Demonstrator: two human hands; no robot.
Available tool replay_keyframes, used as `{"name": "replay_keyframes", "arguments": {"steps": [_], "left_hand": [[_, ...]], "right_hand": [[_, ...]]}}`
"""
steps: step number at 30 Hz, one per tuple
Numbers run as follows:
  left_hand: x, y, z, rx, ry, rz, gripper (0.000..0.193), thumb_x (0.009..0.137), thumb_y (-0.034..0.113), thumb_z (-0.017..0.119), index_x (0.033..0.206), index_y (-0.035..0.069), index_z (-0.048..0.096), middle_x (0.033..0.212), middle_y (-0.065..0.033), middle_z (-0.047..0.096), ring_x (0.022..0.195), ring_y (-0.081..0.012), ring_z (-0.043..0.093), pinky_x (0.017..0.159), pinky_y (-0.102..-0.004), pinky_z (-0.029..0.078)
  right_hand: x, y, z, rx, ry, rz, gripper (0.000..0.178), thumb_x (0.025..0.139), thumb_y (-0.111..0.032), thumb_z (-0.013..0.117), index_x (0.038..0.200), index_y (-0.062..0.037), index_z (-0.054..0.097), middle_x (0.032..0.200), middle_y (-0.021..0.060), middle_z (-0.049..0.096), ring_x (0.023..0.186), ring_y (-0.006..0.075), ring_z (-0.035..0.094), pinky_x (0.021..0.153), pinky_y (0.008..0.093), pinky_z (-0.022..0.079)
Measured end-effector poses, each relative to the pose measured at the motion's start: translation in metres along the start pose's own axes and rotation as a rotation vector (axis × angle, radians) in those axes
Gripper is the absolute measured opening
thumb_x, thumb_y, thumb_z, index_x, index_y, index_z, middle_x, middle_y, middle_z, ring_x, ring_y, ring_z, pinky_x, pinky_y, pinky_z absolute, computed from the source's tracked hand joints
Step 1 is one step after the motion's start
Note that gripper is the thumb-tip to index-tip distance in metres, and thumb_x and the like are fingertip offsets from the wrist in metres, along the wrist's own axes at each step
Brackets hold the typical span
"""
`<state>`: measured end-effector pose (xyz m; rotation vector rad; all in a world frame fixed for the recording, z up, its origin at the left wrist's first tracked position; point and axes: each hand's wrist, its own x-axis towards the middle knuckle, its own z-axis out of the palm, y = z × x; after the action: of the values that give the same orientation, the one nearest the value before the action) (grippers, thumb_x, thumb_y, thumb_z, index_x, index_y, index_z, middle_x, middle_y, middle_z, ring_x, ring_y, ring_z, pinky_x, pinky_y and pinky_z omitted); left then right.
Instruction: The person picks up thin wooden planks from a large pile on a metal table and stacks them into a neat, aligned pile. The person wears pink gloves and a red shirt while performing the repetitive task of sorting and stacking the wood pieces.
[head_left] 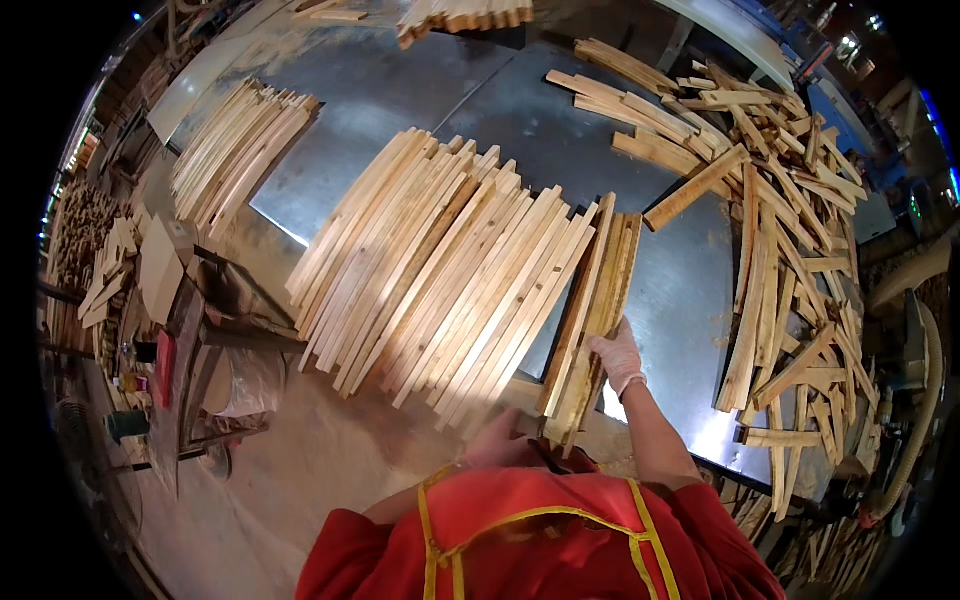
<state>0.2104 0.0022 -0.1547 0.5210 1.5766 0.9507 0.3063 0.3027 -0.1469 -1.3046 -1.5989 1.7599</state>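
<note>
A short stack of brownish wooden strips lies lengthwise before me, its near end toward my body. My right hand, in a pale glove, grips the stack's right side with its fingers closed against the wood. My left hand is low, beside the near end of the strips and under the ends of the pale row; it is blurred and its fingers are partly hidden. Left of the stack, a wide row of pale wooden strips lies side by side, with uneven ends reaching past the table edge.
The metal table carries a smaller bundle of strips at far left and a jumbled heap of offcuts at right. More strips lie at the far edge. A wooden stand is at left; a hose hangs at right.
</note>
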Motion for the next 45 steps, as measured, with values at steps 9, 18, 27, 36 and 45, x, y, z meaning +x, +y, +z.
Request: {"name": "replay_keyframes", "arguments": {"steps": [9, 18, 27, 36, 45], "left_hand": [[-0.04, 0.126, -0.06, 0.42, 0.06, 0.225, 0.099, 0.089, 0.029, 0.081, 0.166, 0.0, 0.026, 0.144, -0.0307, 0.059, 0.134, -0.0404, 0.06, 0.112, -0.0466, 0.049], [0.016, 0.144, -0.102, -0.195, 0.069, 0.083, 0.108, 0.084, 0.012, 0.078, 0.172, 0.012, 0.015, 0.125, -0.0182, 0.068, 0.109, -0.0281, 0.067, 0.098, -0.0374, 0.056], [-0.055, 0.159, -0.148, -0.084, 0.348, 0.109, 0.097, 0.085, 0.006, 0.072, 0.17, 0.012, 0.025, 0.127, -0.0141, 0.067, 0.114, -0.0212, 0.066, 0.095, -0.0338, 0.056], [-0.018, 0.116, -0.126, 0.019, 0.454, 0.289, 0.098, 0.092, 0.026, 0.076, 0.171, 0.012, 0.021, 0.139, -0.0192, 0.066, 0.118, -0.027, 0.071, 0.094, -0.0379, 0.058], [0.025, 0.087, -0.114, 0.141, 0.371, 0.185, 0.088, 0.097, 0.048, 0.064, 0.17, 0.015, 0.027, 0.133, -0.028, 0.069, 0.124, -0.0426, 0.067, 0.106, -0.0444, 0.052]], "right_hand": [[-0.067, -0.076, 0.06, 0.423, -0.033, -0.03, 0.085, 0.085, -0.004, 0.078, 0.159, 0.0024, 0.036, 0.13, 0.0152, 0.066, 0.108, 0.0262, 0.069, 0.091, 0.0397, 0.06], [-0.011, -0.038, 0.125, 0.129, -0.236, 0.137, 0.062, 0.093, -0.008, 0.07, 0.15, 0.0085, 0.051, 0.133, 0.0138, 0.068, 0.115, 0.0245, 0.065, 0.104, 0.0341, 0.05], [-0.06, -0.098, 0.209, -0.384, -0.364, 0.143, 0.047, 0.098, -0.024, 0.072, 0.131, 0.0062, 0.055, 0.102, 0.0169, 0.072, 0.086, 0.0256, 0.07, 0.073, 0.0396, 0.059], [-0.041, -0.1, 0.209, 0.745, -0.737, 0.337, 0.052, 0.104, -0.028, 0.073, 0.147, -0.0039, 0.057, 0.121, 0.0083, 0.072, 0.104, 0.0196, 0.069, 0.098, 0.033, 0.056], [-0.026, -0.078, 0.146, 0.61, -0.276, 0.253, 0.059, 0.1, -0.021, 0.071, 0.153, -0.0072, 0.049, 0.108, 0.0088, 0.071, 0.095, 0.0238, 0.07, 0.082, 0.0389, 0.061]]}}
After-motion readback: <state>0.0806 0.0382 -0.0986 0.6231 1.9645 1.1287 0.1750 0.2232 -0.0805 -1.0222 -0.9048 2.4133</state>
